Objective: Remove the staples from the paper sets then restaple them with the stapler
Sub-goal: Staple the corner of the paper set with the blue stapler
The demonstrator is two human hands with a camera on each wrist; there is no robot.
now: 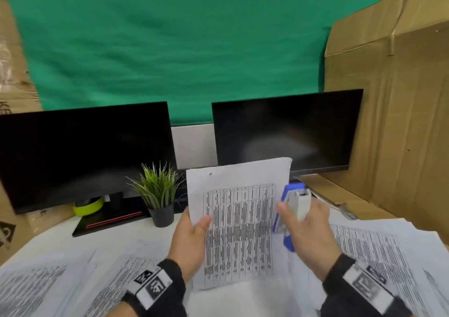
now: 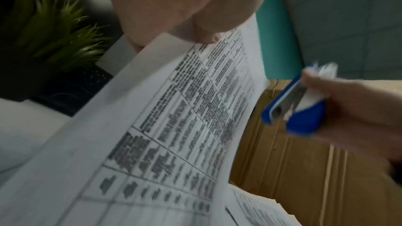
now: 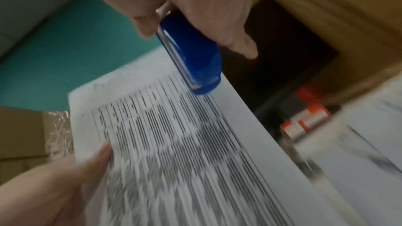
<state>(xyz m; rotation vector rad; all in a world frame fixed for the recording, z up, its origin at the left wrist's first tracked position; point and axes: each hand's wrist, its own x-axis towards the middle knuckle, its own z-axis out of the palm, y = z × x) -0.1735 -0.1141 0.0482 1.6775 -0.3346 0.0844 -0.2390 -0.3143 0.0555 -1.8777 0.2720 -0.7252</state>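
My left hand (image 1: pixel 194 229) holds a paper set (image 1: pixel 239 222) printed with a table upright above the desk, thumb on the front of its left edge. A small dark mark (image 1: pixel 210 174) sits near its top left corner. My right hand (image 1: pixel 308 224) grips a blue and white stapler (image 1: pixel 292 209) just off the sheet's right edge. In the left wrist view the paper set (image 2: pixel 174 126) slopes across, with the stapler (image 2: pixel 298 109) to its right. In the right wrist view the stapler (image 3: pixel 191 54) has its nose at the paper set (image 3: pixel 185 143) near the right edge.
Two dark monitors (image 1: pixel 82 154) (image 1: pixel 286 132) stand behind. A small potted plant (image 1: pixel 159 195) sits just left of the held sheet. More printed papers (image 1: pixel 388 256) (image 1: pixel 60 285) cover the desk on both sides. A cardboard box (image 1: pixel 401 122) rises at right; green cloth hangs behind.
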